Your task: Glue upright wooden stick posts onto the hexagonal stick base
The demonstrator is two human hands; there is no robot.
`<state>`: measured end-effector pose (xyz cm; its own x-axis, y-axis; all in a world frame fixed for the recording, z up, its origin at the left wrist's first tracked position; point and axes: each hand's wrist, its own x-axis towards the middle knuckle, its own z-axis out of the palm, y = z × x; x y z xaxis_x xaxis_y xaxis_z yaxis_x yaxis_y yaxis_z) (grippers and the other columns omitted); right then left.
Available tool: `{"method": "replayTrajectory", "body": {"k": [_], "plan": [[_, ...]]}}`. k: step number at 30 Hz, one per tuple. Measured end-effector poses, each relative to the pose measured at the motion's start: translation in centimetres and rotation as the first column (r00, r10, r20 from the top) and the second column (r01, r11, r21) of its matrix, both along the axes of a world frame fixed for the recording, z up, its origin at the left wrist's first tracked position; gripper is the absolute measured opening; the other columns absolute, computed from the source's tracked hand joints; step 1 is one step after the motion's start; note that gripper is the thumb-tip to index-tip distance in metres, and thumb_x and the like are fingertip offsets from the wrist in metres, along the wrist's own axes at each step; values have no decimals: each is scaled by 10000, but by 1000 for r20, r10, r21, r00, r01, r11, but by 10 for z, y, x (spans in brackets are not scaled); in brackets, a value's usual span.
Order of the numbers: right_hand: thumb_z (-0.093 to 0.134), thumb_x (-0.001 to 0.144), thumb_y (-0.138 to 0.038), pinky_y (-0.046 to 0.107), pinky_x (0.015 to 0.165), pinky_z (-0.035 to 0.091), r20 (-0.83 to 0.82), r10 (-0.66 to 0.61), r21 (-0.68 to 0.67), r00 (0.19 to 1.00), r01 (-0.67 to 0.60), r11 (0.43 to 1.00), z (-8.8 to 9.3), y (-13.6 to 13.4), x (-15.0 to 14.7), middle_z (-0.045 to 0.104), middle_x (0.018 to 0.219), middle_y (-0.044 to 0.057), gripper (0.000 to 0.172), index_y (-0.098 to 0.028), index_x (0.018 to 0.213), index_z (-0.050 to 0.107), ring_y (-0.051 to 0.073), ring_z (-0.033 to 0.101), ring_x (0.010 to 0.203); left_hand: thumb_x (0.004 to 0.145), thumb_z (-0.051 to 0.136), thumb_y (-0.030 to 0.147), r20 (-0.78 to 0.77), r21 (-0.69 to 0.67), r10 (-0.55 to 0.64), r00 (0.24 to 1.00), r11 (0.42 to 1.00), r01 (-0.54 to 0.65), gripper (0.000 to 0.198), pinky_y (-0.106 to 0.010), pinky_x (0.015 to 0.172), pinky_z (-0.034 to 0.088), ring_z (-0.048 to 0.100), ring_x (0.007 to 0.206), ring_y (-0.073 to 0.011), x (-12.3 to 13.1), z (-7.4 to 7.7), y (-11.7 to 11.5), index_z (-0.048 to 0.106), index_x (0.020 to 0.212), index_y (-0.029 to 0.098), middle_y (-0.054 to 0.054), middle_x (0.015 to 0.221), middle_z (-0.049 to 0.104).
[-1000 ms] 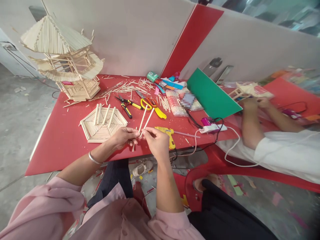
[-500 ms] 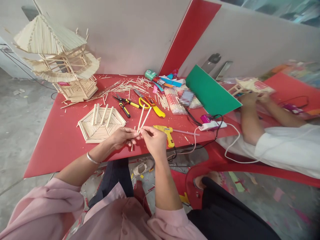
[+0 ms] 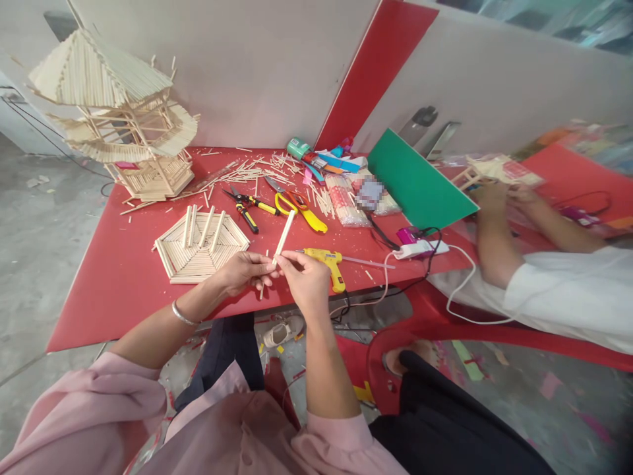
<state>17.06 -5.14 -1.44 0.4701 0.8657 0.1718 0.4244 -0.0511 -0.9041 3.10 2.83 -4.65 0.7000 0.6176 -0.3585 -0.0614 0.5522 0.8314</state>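
My left hand (image 3: 246, 270) and my right hand (image 3: 302, 272) meet over the table's front edge, fingertips pinched together. Between them stand pale wooden sticks (image 3: 284, 234), side by side and leaning to the right. Another thin stick (image 3: 262, 290) pokes out below the fingers of my left hand. Left of my hands lies a flat polygonal stick panel (image 3: 190, 260) with several short sticks standing up from it. A yellow glue gun (image 3: 330, 264) rests just beyond my right hand.
Pruning shears (image 3: 250, 208) and yellow-handled scissors (image 3: 301, 212) lie behind my hands. A stick pagoda (image 3: 128, 125) stands back left. Loose sticks (image 3: 257, 170), a green board (image 3: 415, 181) and a white power strip (image 3: 420, 249) are further off. A co-worker's arm (image 3: 497, 231) is at right.
The sticks between my hands, spread in a V before, are now brought together side by side. My hands have hardly moved.
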Motion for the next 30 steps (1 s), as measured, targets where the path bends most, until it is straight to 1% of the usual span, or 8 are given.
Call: {"method": "replayTrajectory", "body": {"k": [3,7,10,14,18,23,27,30], "plan": [[706,790,-456,302,734,552,41,-44,56,998,42,998,3,0,7,770,828,55,287,-201,901,774,187,697,736,704,852,252,4,-3,-7,1000,1000,7,233,-188,420,516,601,461,-86,0,2,-1,706,750,76,-67,693,721],[628,856,-502,286,719,532,137,-94,160,986,72,984,18,8,25,752,936,66,344,-218,994,766,166,664,778,731,832,256,-5,6,-48,999,999,48,221,-191,422,516,598,442,-92,0,2,-2,703,736,77,-63,638,705],[604,879,-508,286,727,525,143,-49,191,988,21,981,32,20,40,738,963,47,345,-246,1037,763,151,642,784,732,828,267,-9,27,-56,998,998,56,228,-203,420,519,603,434,-105,0,-1,-1,708,739,73,-69,614,700],[675,832,-515,294,760,523,96,60,188,994,-78,979,42,39,50,728,927,27,343,-245,1021,773,149,644,805,708,840,284,-13,32,-55,998,998,55,248,-217,427,527,616,442,-119,0,-3,-1,713,733,72,-84,631,710],[732,784,-492,299,760,533,-7,140,133,990,-138,982,42,50,50,736,872,13,294,-250,939,791,154,666,814,690,848,288,-14,20,-65,998,998,65,250,-199,416,501,612,447,-118,0,1,-2,720,733,78,-68,583,691],[790,718,-431,317,809,551,-195,130,146,972,-102,984,37,56,48,763,863,-1,230,-253,863,793,164,693,850,698,849,275,-8,-25,-84,996,996,84,238,-185,437,499,620,478,-114,0,2,-2,721,742,79,-56,566,679],[797,707,-412,329,816,557,-237,111,142,965,-79,987,31,59,49,770,842,5,235,-242,869,793,169,701,849,738,830,280,9,-95,-137,991,986,137,239,-157,432,477,611,469,-96,-1,2,-2,731,779,66,-62,569,679],[795,715,-415,328,827,553,-240,121,151,963,-86,985,28,61,51,773,845,10,240,-241,881,794,168,705,853,787,792,284,19,-135,-142,990,980,143,234,-155,446,483,620,482,-92,-2,1,-1,736,784,57,-81,612,698]]}}
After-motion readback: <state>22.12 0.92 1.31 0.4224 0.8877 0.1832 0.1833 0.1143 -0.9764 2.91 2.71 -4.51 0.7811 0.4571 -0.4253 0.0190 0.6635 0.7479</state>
